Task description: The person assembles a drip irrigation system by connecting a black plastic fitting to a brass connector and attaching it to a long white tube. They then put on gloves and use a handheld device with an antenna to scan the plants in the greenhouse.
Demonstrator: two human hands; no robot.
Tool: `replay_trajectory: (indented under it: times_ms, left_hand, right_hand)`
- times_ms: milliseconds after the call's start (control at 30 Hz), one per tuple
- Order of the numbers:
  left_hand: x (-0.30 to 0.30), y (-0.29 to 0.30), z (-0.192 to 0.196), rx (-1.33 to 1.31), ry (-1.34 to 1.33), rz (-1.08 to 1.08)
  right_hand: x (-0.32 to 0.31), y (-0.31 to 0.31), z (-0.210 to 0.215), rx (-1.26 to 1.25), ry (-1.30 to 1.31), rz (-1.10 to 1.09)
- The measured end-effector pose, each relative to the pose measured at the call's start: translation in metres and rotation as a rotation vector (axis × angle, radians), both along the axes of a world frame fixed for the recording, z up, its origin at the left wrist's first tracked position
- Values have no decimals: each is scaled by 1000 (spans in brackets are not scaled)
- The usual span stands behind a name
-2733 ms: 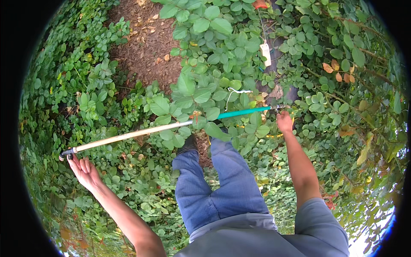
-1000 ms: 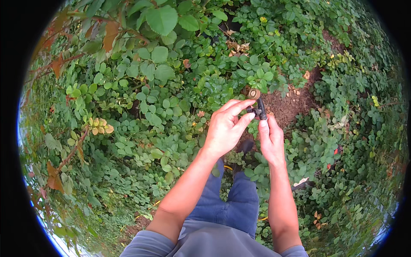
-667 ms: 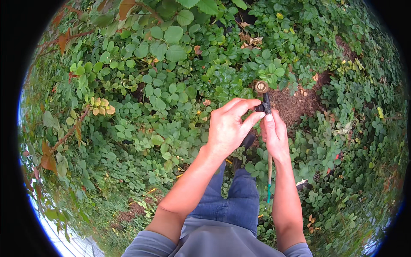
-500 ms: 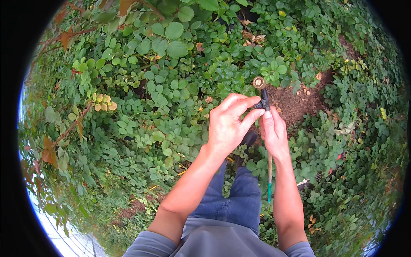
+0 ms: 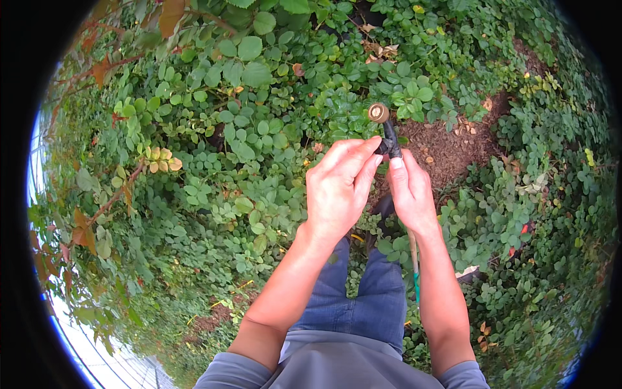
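A hose nozzle (image 5: 390, 133) with a black body and a round brass-coloured head (image 5: 378, 113) is held up in front of me, its head pointing away. My right hand (image 5: 412, 194) is closed round its lower end, thumb lying along the top. With thumb and forefinger my left hand (image 5: 340, 178) pinches a small dark part, perhaps a valve knob, on the nozzle's left side; the fingertips partly hide it. Below my right hand a thin hose (image 5: 415, 266), tan and then green, hangs down beside my right forearm.
Dense leafy shrubs (image 5: 246, 129) surround me on every side. Beyond my hands to the right lies a patch of bare brown soil (image 5: 447, 152). A reddish branch (image 5: 116, 194) reaches in at the left. My jeans (image 5: 350, 305) and a dark shoe stand among low leaves.
The nozzle has shifted a little up and to the left, its head tilting further left. My hands stay together on it, the left one still pinching its side.
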State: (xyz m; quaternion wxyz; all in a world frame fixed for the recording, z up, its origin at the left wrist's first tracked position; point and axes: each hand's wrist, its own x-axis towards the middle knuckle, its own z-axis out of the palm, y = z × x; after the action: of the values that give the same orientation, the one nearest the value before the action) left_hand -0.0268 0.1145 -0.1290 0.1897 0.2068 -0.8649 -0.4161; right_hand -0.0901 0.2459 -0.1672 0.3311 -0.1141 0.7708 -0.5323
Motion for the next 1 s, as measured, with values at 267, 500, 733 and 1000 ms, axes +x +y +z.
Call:
replay_trajectory:
  times_ms: [267,500,733,1000]
  left_hand:
    - [-3,1,5,-31,-44,-24]
    - [3,-5,-1,2,-31,-56]
    - [4,-10,3,15,-40,-85]
    - [6,-15,2,-121,-44,-127]
  right_hand:
    - [-2,-2,8,12,-42,-28]
    - [-5,-5,5,-73,3,-4]
    - [-10,-16,12,-88,-25,-2]
    - [-13,-16,7,-91,-82,52]
